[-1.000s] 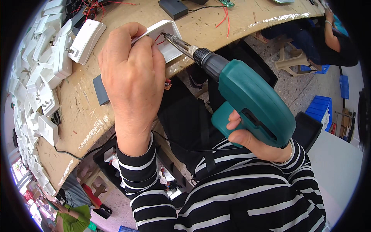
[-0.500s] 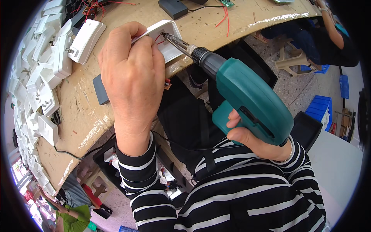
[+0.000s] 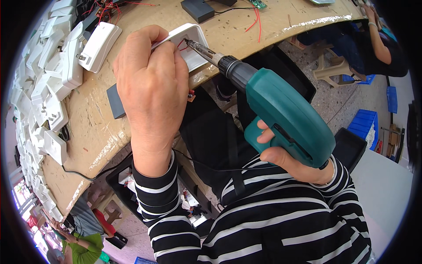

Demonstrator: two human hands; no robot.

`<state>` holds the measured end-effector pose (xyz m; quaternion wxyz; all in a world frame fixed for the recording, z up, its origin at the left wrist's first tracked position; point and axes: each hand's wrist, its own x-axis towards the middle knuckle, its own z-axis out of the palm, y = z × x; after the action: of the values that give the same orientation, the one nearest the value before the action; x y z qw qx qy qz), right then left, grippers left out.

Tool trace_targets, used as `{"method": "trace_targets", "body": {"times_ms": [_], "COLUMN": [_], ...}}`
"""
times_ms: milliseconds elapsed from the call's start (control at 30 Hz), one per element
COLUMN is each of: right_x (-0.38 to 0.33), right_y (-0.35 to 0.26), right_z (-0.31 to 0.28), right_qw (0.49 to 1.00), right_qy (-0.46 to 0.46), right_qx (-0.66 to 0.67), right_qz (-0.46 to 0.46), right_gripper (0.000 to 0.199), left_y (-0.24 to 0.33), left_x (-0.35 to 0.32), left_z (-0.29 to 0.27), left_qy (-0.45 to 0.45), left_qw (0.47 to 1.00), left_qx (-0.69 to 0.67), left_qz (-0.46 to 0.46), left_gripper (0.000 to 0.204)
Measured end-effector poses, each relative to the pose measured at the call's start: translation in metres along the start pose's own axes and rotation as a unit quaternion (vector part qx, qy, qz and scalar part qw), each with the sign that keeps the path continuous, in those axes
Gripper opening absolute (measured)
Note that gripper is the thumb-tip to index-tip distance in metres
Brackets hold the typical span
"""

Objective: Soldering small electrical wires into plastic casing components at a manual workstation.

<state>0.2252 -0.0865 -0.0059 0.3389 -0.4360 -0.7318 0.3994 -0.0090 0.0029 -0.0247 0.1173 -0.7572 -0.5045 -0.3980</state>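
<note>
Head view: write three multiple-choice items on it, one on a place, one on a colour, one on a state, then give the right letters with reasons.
1. Where does the tip of the electric screwdriver sit?
A. inside the open white plastic housing
B. on the floor
C. on the black box

2. What colour is the screwdriver's body?
A. yellow
B. teal green
C. red

3. How does the left hand stand to the housing?
A. lifted clear of it
B. holding it on the workbench
C. resting in the lap

Answers: 1 A, the bit ends inside the housing by red wires. 2 B, the body held by the right hand is teal. 3 B, its fingers wrap the housing.
</note>
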Motion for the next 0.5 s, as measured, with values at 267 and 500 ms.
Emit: {"method": "trace_targets", "body": {"times_ms": [267, 500], "right_x": [0.0, -0.0009], "right_y": [0.0016, 0.0016], "right_z": [-0.0033, 0.0006], "right_qw": [0.999, 1.0], "right_qy": [-0.016, 0.0], "right_qx": [-0.025, -0.005], "right_qz": [-0.029, -0.02], "right_gripper": [0.061, 0.06], "left_y": [-0.0009, -0.0011], "left_x": [0.0, -0.0001], "left_z": [0.0004, 0.0007], "left_qy": [0.005, 0.007], "left_qw": [1.0, 1.0], "left_qx": [-0.002, -0.004], "left_qz": [0.003, 0.006], "left_gripper": [0.009, 0.008]}}
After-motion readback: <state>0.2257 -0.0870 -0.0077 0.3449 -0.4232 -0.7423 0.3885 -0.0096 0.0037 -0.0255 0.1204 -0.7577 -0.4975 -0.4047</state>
